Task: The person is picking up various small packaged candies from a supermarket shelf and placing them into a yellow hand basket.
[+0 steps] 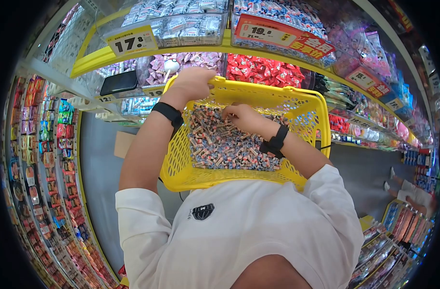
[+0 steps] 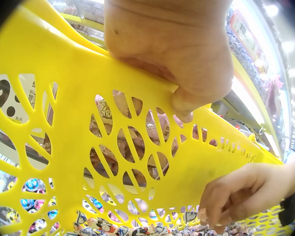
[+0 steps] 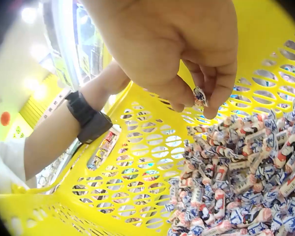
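Observation:
A yellow plastic basket [image 1: 181, 180] with perforated walls sits in front of the person's body. Small wrapped candies [image 1: 229, 149] in white, blue and red cover its bottom. At the far left corner the left hand [image 1: 193, 83] grips the rim, its fingers bent over the edge. Above the candies, inside the basket, is the right hand [image 1: 246, 118]. In the right wrist view this hand pinches one wrapped candy [image 3: 200, 97] between thumb and fingers, over the pile.
Beyond the basket, shelf bins hold red-wrapped candies [image 1: 263, 71] and purple-wrapped ones. A black phone [image 1: 119, 83] lies by the price tags at left. Packed snack racks [image 1: 46, 159] line the left side. A brown cardboard piece [image 1: 124, 144] is near the floor.

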`<state>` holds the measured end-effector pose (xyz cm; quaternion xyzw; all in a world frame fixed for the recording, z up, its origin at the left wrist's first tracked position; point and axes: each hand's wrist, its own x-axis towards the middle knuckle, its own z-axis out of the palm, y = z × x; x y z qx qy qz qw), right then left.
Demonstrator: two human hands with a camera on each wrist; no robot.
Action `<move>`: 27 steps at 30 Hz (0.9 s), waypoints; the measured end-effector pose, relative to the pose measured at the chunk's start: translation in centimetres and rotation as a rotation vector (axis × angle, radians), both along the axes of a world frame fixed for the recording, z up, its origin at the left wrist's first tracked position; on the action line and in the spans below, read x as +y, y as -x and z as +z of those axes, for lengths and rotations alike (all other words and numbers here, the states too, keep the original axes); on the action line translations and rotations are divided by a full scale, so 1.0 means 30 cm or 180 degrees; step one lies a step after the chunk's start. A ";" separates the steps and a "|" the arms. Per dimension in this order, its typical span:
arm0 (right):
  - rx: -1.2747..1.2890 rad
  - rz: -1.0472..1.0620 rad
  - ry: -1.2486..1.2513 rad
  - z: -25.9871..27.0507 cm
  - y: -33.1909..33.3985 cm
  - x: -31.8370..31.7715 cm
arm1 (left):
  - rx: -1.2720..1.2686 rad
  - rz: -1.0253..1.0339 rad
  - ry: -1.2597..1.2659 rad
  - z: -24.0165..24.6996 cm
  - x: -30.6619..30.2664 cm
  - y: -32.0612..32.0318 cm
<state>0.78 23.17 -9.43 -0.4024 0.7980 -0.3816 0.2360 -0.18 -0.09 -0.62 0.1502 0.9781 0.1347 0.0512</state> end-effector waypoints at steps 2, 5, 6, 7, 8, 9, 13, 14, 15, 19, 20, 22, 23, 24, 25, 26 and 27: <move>0.0085 -0.0031 -0.0129 0.086 0.005 0.001 | 0.0105 -0.0052 -0.0051 0.000 -0.003 0.000; 0.0238 0.0020 0.0185 0.177 0.009 0.011 | 0.0056 -0.0049 0.0000 0.007 0.000 -0.001; 0.0266 0.0019 0.0222 0.210 0.011 0.015 | 0.0065 -0.0056 -0.0004 0.007 0.000 -0.001; 0.0289 0.0019 0.0258 0.245 0.012 0.019 | 0.0070 -0.0062 -0.0008 0.005 -0.002 -0.001; 0.0313 0.0020 0.0297 0.281 0.013 0.021 | 0.0074 -0.0067 -0.0010 0.002 -0.004 0.000; 0.0335 -0.0031 0.0423 0.317 0.012 0.022 | 0.0054 -0.0055 -0.0024 -0.002 -0.005 0.001; 0.0741 -0.0097 0.0847 0.472 0.017 0.032 | -0.0011 0.0022 0.0046 0.018 0.008 -0.001; 0.0928 -0.0080 0.0931 0.514 0.021 0.039 | -0.0014 0.0023 0.0058 0.015 0.007 0.000; 0.0944 -0.0050 0.0990 0.557 0.026 0.048 | -0.0021 0.0023 0.0069 0.014 0.005 0.001; 0.1290 -0.0254 0.1184 0.745 0.029 0.084 | -0.0023 0.0001 0.0088 0.016 0.006 0.001; 0.1467 -0.0297 0.1263 0.782 0.040 0.093 | -0.0060 -0.0003 0.0082 0.018 0.006 0.001; 0.1800 -0.0376 0.1425 0.839 0.076 0.103 | -0.0096 -0.0006 0.0069 0.019 0.008 -0.002; 0.1782 -0.0504 0.1344 0.867 0.091 0.107 | -0.0088 -0.0005 0.0063 0.021 0.007 -0.005; 0.1765 -0.0630 0.1265 0.895 0.107 0.111 | -0.0078 -0.0004 0.0058 0.023 0.006 -0.005; 0.1748 -0.0757 0.1186 0.916 0.125 0.113 | -0.0061 -0.0014 0.0044 0.021 0.004 -0.005; 0.1674 -0.0851 0.1076 0.929 0.146 0.115 | -0.0044 -0.0023 0.0031 0.014 0.002 -0.003; 0.1601 -0.0944 0.0966 0.940 0.169 0.115 | -0.0025 -0.0033 0.0016 0.009 0.000 -0.001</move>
